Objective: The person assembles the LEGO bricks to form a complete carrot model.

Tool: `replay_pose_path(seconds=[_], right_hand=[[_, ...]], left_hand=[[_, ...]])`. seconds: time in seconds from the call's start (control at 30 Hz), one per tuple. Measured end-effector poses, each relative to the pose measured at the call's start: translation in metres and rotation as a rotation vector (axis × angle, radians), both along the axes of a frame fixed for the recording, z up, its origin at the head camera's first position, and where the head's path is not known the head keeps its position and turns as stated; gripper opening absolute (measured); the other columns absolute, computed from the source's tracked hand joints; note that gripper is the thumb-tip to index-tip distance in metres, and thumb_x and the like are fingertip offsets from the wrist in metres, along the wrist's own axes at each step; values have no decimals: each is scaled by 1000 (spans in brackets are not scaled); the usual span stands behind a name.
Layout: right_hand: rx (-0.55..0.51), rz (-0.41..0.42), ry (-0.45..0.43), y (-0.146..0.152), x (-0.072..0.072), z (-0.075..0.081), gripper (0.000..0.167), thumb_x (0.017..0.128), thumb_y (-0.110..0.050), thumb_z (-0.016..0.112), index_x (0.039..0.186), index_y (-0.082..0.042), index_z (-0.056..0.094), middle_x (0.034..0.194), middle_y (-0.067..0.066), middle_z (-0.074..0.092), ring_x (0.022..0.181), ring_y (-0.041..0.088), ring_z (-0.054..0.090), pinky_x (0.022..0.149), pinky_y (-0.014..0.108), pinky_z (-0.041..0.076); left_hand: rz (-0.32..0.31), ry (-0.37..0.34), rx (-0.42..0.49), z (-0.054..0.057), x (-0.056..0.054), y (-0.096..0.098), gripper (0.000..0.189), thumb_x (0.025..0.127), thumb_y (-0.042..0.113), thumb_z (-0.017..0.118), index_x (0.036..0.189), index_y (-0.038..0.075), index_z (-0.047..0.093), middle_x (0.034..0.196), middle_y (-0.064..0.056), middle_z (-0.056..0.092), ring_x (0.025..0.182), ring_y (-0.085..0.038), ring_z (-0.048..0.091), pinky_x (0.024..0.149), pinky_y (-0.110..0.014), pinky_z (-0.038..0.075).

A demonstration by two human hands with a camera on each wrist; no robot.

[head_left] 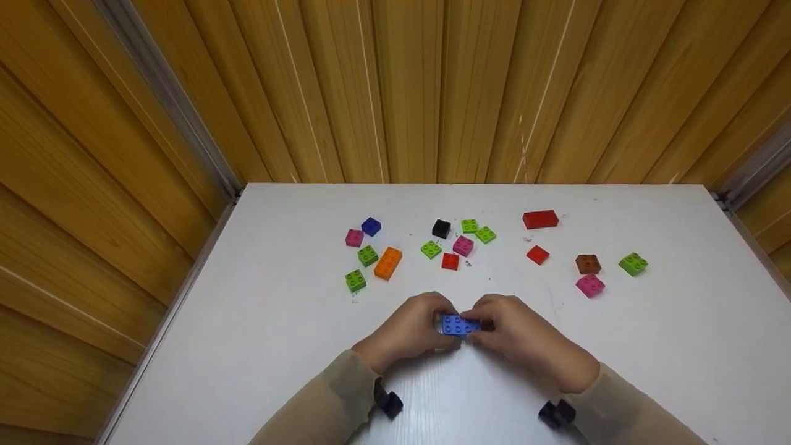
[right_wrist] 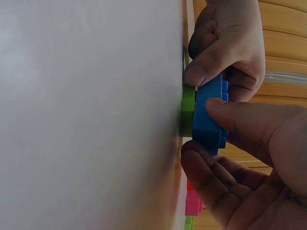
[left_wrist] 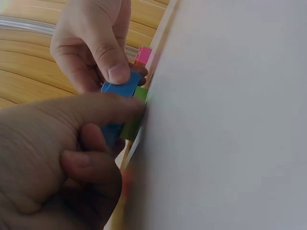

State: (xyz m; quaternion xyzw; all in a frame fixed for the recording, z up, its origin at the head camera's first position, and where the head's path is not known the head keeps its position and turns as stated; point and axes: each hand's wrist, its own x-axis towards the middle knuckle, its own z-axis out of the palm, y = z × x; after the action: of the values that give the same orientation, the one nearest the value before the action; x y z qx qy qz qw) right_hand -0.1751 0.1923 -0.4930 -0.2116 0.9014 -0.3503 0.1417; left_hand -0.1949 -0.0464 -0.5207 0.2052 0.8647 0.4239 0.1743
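Observation:
A blue brick (head_left: 457, 326) with studs on top is between my two hands near the front of the table. Beneath it sits a thinner green brick (right_wrist: 188, 112) at table level; a narrow dark gap shows along part of their join in the right wrist view. My right hand (head_left: 516, 330) pinches the blue brick between thumb and fingers. The left hand (head_left: 414, 330) grips the left end of the pair, its thumb (right_wrist: 196, 75) against the green brick and close to the blue one. The left fingertips behind the bricks are partly hidden.
Loose bricks lie across the white table (head_left: 266, 346) beyond my hands: an orange brick (head_left: 388, 264), a black brick (head_left: 441, 228), a long red brick (head_left: 540, 219), a brown brick (head_left: 587, 264) and several green and pink ones. Wood-patterned panels (head_left: 408, 93) stand behind.

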Motion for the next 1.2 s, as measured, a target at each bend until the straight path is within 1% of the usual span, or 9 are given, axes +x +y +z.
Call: replay_pose_path(seconds=[0.1, 0.3, 0.53, 0.63, 0.77, 0.9, 1.0, 1.1, 1.2], right_hand=[[-1, 10, 13, -1, -1, -1, 31, 99, -13, 87, 130, -12, 86, 112, -4, 79, 101, 12, 68, 91, 26, 62], [-37, 19, 30, 4, -3, -5, 32, 100, -16, 87, 132, -14, 85, 114, -5, 80, 102, 12, 69, 88, 23, 58], [-112, -71, -61, 12, -5, -13, 37, 96, -21, 92, 131, -12, 82, 113, 2, 78, 97, 18, 69, 80, 21, 58], [-149, -95, -91, 13, -5, -16, 37, 95, -20, 94, 127, -10, 80, 113, 5, 78, 96, 20, 70, 79, 22, 58], [-129, -110, -85, 15, -5, -17, 31, 95, -21, 94, 124, -14, 84, 114, 3, 78, 98, 20, 69, 82, 21, 58], [-77, -148, -98, 19, -8, -13, 30, 95, -23, 94, 124, -21, 86, 117, 0, 78, 101, 20, 68, 86, 23, 58], [-55, -161, -112, 20, -9, -11, 31, 95, -26, 94, 124, -22, 86, 118, -1, 79, 102, 20, 67, 88, 24, 58], [-44, -158, -101, 21, -11, -9, 32, 95, -26, 94, 125, -22, 87, 119, -1, 79, 103, 20, 67, 88, 24, 58], [-35, -155, -75, 22, -11, -9, 32, 94, -26, 94, 126, -21, 87, 121, -1, 79, 102, 19, 67, 87, 24, 57]], left_hand=[[9, -22, -1, 2, 0, -2, 25, 93, 25, 96, 116, 23, 86, 118, 10, 76, 109, -9, 67, 112, -34, 60], [23, -17, -24, 6, 2, -2, 29, 93, 26, 97, 119, 18, 88, 117, 7, 78, 107, -10, 68, 111, -37, 61], [20, 15, -60, 10, 3, 0, 38, 92, 27, 97, 127, 19, 88, 111, 7, 79, 100, -7, 67, 101, -29, 60], [24, 21, -52, 9, 5, -1, 38, 92, 26, 97, 127, 15, 87, 115, 6, 81, 103, -8, 69, 106, -33, 61], [50, -10, -37, 9, 5, -4, 45, 90, 29, 99, 132, 19, 83, 127, 7, 80, 120, -13, 70, 121, -42, 56], [133, -54, -14, 10, 2, -10, 59, 88, 44, 99, 140, 26, 78, 142, 6, 75, 140, -22, 66, 130, -52, 49], [247, -68, 19, 13, -3, -17, 65, 89, 53, 96, 144, 26, 74, 150, 3, 71, 148, -27, 62, 131, -57, 47], [372, -41, 39, 16, -9, -23, 62, 94, 53, 92, 145, 23, 72, 154, -1, 68, 151, -29, 60, 130, -57, 48], [483, 2, 45, 17, -15, -30, 60, 98, 45, 90, 147, 17, 71, 156, -5, 65, 149, -30, 61, 128, -53, 51]])
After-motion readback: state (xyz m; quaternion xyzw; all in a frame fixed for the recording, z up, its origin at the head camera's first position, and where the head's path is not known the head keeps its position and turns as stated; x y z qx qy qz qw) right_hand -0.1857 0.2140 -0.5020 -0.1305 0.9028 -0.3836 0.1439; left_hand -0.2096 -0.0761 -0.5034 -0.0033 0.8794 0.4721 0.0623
